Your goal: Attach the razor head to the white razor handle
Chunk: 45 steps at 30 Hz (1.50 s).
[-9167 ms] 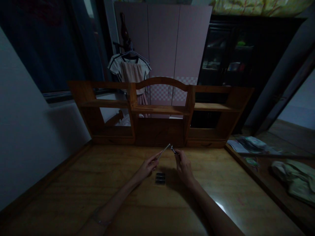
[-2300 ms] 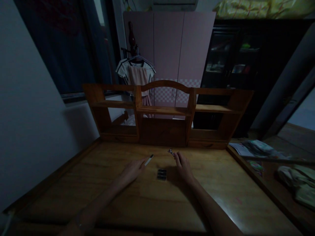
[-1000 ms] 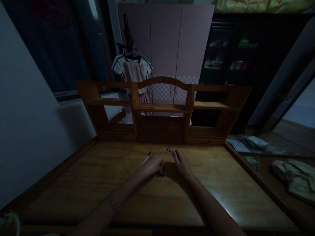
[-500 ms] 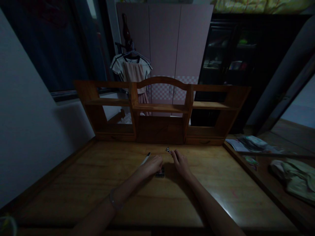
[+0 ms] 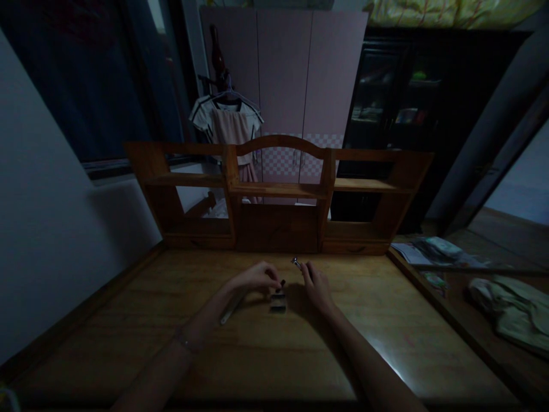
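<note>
Midway between the side edges of the table (image 5: 295, 360), the left hand (image 5: 257, 276) pinches one dark strip (image 5: 282, 284), seemingly out of its slot, over a small tray (image 5: 278, 302) with other dark strips (image 5: 278, 309) left in, while the right hand (image 5: 318, 287) wraps its fingers around a razor-like tool (image 5: 296, 262).

Glossy wooden desktop (image 5: 274, 355), shiny metallic tool (image 5: 296, 262)

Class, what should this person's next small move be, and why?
Probably bring the small dark piece across to the silver-headed tool: the left hand pinches the piece beside the small case, apart from the tool, which the right hand holds nearby with its head exposed.
</note>
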Each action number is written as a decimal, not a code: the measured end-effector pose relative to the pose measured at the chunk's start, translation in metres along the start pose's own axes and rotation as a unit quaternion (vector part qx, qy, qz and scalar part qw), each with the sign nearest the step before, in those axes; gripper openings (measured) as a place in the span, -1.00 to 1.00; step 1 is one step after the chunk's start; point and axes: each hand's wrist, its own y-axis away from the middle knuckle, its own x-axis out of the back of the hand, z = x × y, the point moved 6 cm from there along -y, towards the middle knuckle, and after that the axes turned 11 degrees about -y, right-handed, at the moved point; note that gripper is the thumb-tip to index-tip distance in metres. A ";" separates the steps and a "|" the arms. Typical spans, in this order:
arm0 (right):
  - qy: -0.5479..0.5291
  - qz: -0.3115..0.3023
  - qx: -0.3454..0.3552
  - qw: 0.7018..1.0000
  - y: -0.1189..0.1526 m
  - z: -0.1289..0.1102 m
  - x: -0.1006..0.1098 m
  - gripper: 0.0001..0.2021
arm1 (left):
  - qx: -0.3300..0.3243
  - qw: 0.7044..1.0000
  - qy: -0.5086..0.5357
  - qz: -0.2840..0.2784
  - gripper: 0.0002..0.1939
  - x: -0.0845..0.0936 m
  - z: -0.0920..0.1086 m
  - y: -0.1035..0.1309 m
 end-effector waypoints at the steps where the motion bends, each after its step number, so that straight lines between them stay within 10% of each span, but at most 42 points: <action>1: -0.008 0.001 -0.006 1.000 0.000 0.000 0.001 -0.68 | -0.008 0.998 0.061 0.006 -0.72 0.002 -0.004 -0.001; 12: -0.195 -0.071 -0.078 0.975 -0.001 -0.011 -0.009 -0.56 | -0.005 0.900 0.433 0.058 -0.67 -0.011 -0.027 -0.002; 27: -0.273 -0.190 -0.158 0.930 0.013 -0.020 -0.026 -0.54 | 0.035 0.895 0.443 0.040 -0.71 -0.015 -0.036 0.002; 45: -0.221 -0.217 -0.110 0.945 0.008 -0.026 -0.023 -0.55 | 0.008 0.898 0.437 0.052 -0.52 -0.017 -0.029 0.001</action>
